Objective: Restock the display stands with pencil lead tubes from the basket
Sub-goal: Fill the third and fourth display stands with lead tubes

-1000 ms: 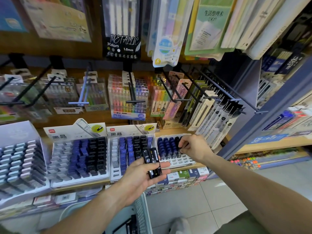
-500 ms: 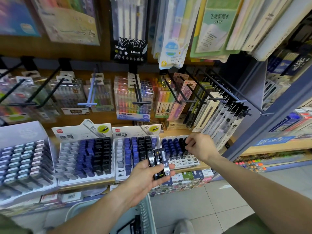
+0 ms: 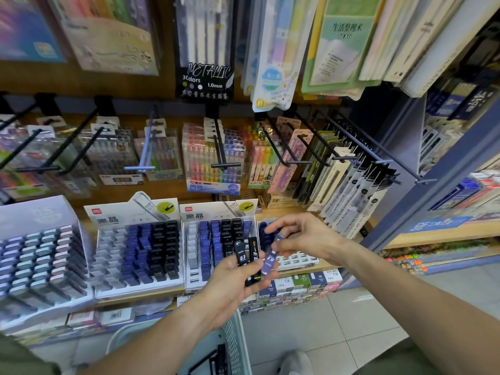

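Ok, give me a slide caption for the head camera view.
Right hand pinches a purple lead tube from the left hand, which holds black tubes before the display stands.

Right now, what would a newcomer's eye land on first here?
Mid-frame, the left hand holds several lead tubes while the right hand pinches a purple tube. Behind them stand tiered display stands of blue and black tubes; a black metallic pen pack hangs above.
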Available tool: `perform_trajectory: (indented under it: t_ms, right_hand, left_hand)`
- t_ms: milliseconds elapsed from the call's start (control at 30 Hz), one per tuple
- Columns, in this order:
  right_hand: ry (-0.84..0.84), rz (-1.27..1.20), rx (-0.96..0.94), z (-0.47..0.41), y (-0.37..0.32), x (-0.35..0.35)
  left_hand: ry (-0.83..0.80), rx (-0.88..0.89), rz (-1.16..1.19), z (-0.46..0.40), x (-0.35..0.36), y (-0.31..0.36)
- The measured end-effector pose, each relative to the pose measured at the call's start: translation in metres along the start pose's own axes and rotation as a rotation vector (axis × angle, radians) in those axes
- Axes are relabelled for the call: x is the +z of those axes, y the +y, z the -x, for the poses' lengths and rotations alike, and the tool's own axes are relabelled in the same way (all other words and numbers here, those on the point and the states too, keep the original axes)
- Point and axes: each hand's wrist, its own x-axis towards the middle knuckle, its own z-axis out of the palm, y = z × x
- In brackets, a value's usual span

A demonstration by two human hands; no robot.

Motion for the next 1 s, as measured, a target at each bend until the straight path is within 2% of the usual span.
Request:
perform_trajectory:
  t_ms: [233, 367, 467, 567, 733, 833, 1000]
  right_hand:
    - [-0.241, 0.303, -0.039, 0.007, 0.005, 0.0]
    - [-0.273, 0.266, -0.071, 0.006, 0.005, -0.001]
    - [-0.191, 0.211, -0.066, 0.008, 0.004, -0.012]
    - [-0.035, 0.231, -0.05, 0.005, 0.012, -0.025]
    - [0.295, 0.466, -0.079, -0.005, 0.042, -0.049]
    - [0.347, 0.65, -0.083, -0.01, 0.054, -0.055]
    - [0.327, 0.821, -0.072, -0.018, 0.069, -0.057]
  left_hand:
    - [0.087, 0.039, 0.079, -0.005, -0.005, 0.01]
    - [0.073, 0.051, 0.088, -0.003, -0.006, 0.016]
    - [0.072, 0.037, 0.09, -0.002, -0.007, 0.018]
    - [0.065, 0.013, 0.086, -0.002, -0.008, 0.017]
    - [0.043, -0.037, 0.134, -0.002, -0.005, 0.017]
    - [0.037, -0.049, 0.139, -0.002, -0.005, 0.017]
    - [0.06, -0.052, 0.169, -0.004, -0.007, 0.013]
